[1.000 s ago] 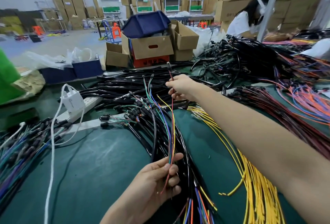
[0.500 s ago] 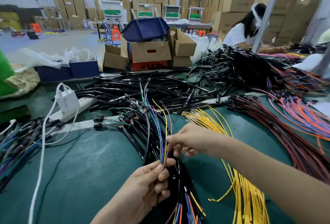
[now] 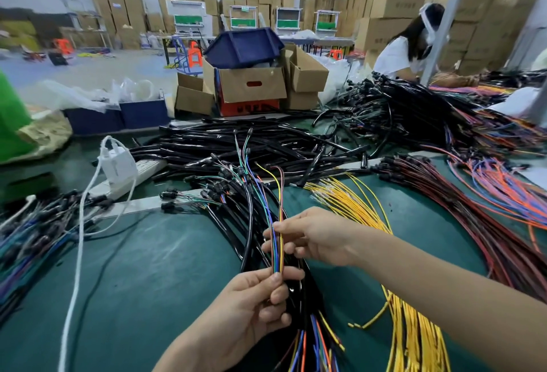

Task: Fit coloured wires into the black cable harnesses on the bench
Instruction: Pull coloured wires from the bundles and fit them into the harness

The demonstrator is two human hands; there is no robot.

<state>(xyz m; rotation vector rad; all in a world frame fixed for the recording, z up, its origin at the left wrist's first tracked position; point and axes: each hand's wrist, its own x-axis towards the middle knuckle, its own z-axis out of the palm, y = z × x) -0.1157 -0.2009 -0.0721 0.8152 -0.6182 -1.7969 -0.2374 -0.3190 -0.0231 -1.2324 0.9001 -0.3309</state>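
My left hand (image 3: 251, 309) pinches a thin bundle of coloured wires (image 3: 277, 248) (green, blue, yellow, red) near the bench's front. My right hand (image 3: 313, 238) grips the same bundle a little higher up, fingers closed around it. The wires rise from both hands and fan out toward a heap of black cable harnesses (image 3: 236, 152) at mid-bench. More black harness cables (image 3: 299, 306) run under my hands, with coloured ends at the bottom edge.
Loose yellow wires (image 3: 414, 327) lie to the right, then red and orange bundles (image 3: 485, 208). A white power strip with charger (image 3: 118, 167) and white cord sit left. Cardboard boxes (image 3: 251, 84) stand at the back. Another person (image 3: 405, 45) works far right.
My right hand came back from the far harness heap toward me, sliding down the wire bundle to just above my left hand. The left hand kept its hold.
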